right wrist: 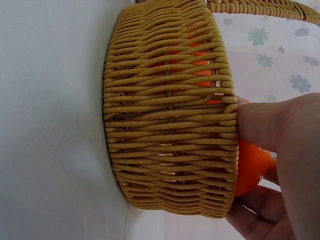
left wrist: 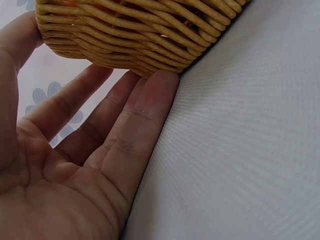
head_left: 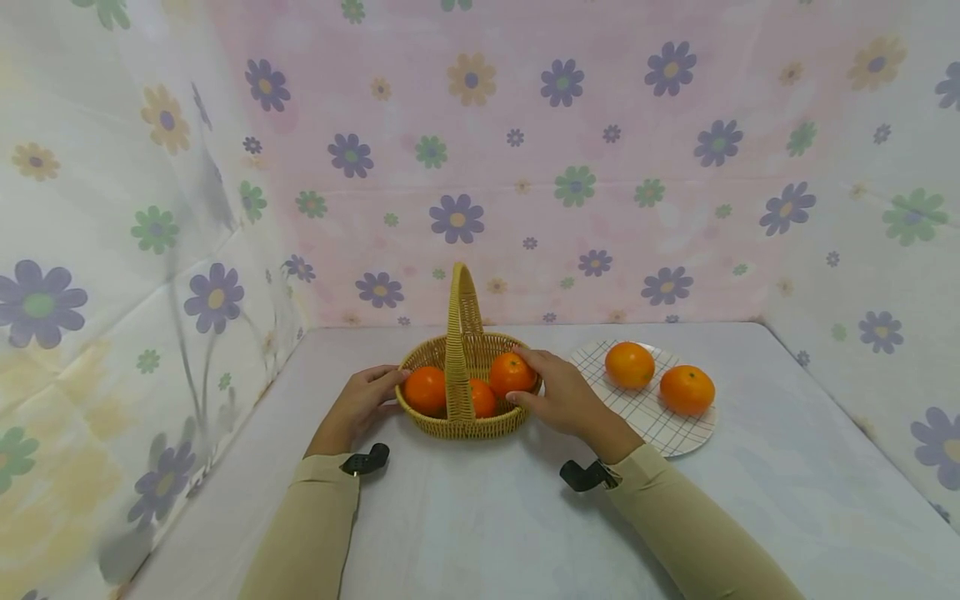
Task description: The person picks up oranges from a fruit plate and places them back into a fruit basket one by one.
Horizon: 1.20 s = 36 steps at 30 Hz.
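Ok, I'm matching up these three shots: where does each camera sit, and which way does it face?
Head: worn on the head, looking forward and down at the table, basket, plate; both sleeves and hands show.
Left wrist: low by the left hand, facing along its straight fingers touching the basket's base.
Right wrist: by the right hand, facing the basket's wall; its fingers curl round an orange.
All three share the basket.

Tan woven basket (head_left: 465, 421), orange oranges (head_left: 512, 372), white grid-lined plate (head_left: 651, 417)
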Motion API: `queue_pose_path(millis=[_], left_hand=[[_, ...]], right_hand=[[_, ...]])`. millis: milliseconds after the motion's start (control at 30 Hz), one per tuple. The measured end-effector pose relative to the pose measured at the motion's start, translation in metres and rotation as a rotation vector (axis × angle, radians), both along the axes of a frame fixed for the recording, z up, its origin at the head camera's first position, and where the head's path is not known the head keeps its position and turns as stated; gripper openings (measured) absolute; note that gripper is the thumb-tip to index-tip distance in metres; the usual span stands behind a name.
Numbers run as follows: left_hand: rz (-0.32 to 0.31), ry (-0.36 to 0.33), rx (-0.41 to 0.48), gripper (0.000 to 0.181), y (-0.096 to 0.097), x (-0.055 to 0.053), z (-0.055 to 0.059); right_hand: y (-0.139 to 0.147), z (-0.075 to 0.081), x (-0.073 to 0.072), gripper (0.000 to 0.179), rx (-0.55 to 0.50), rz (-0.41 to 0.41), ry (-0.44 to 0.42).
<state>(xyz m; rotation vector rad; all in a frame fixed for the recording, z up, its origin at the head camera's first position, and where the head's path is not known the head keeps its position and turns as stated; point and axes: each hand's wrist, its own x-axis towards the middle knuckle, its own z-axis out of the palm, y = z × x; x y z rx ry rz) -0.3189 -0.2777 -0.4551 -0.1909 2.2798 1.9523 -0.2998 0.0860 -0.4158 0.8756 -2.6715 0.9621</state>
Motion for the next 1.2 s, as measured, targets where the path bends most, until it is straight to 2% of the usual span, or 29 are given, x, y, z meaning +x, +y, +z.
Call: queue_pose_path(millis=[400, 767, 1200], left_hand=[[0.006, 0.004, 0.005, 0.066, 0.0009, 0.0005, 0.0011], [-0.022, 0.004, 0.030, 0.064, 0.0006, 0.0039, 0.0042], [-0.014, 0.008, 0.035, 0.064, 0.0013, 0.0045, 0.0047]], right_hand=[[0.0007, 0.0008, 0.0009, 0.073, 0.018, -0.012, -0.046], [0.0002, -0.0005, 0.0005, 0.069, 0.032, -0.025, -0.072], [-0.0003, 0.0018, 0.0019, 0.064, 0.046, -0.030, -0.115]])
